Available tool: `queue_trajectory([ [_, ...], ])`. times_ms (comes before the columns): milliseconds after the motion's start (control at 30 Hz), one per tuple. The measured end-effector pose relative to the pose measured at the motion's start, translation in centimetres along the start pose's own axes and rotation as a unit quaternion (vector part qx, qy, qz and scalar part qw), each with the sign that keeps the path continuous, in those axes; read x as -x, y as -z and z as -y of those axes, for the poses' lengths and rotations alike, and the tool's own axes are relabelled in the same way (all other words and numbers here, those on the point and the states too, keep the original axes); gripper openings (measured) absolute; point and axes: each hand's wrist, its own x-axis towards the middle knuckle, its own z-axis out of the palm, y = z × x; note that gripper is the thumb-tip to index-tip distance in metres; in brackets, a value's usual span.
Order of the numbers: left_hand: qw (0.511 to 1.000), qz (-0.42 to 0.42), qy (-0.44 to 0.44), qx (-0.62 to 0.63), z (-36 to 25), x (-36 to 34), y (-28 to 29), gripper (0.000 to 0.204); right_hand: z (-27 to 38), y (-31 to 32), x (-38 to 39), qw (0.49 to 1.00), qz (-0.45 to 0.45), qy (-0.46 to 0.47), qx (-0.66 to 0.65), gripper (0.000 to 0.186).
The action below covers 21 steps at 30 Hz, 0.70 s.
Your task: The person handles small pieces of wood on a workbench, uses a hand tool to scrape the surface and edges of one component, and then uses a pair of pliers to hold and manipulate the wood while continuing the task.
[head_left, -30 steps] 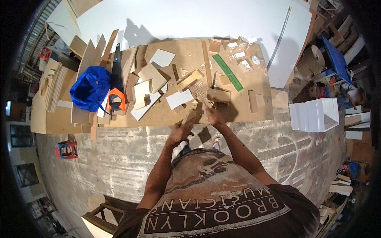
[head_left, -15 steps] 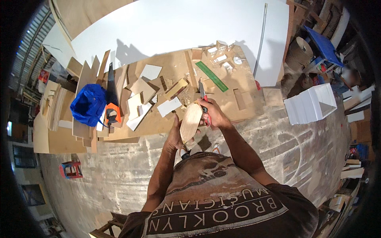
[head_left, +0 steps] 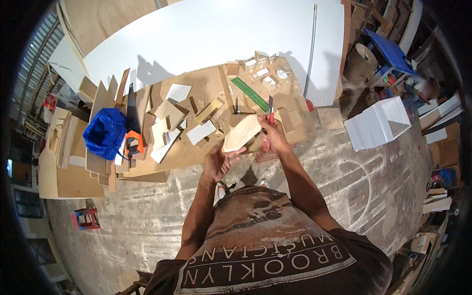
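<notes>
A pale wooden piece [head_left: 242, 133] with angled ends is held above the near edge of the workbench, slanting up to the right. My left hand [head_left: 218, 161] grips its lower left end, fingers reaching underneath. At the upper right end, my right hand [head_left: 274, 135] touches the wood while closed round a red utility knife [head_left: 270, 118]. The knife's blade points away from me. Beyond the hands lies a green ruler [head_left: 250, 94], and a small dark pointed tool [head_left: 236, 104] rests nearby, too small to name.
Wood offcuts [head_left: 169, 114] and shavings cover the workbench [head_left: 206, 81]. To the left are a handsaw [head_left: 132, 120] with an orange handle and a blue bag [head_left: 104, 132]. Small white house-like models [head_left: 261, 61] stand at the back. A white box unit [head_left: 377, 124] is on the right.
The wooden piece has swung from nearly upright to a flatter slant. My right hand has moved right, and the knife now points straighter away. The view has shifted slightly.
</notes>
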Motion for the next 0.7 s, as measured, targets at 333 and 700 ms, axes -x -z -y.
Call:
queue_trajectory([
  [333, 0.993, -0.033, -0.047, -0.099, 0.6, 0.1, 0.8, 0.059, -1.7, 2.6, 1.9, 0.997, -0.02, -0.027, -0.07, 0.02],
  [700, 0.992, -0.045, -0.059, -0.1, 0.1, -0.2, 2.6, 0.057, -2.1, 2.1, 3.0, 0.999, -0.005, -0.025, -0.034, 0.02],
])
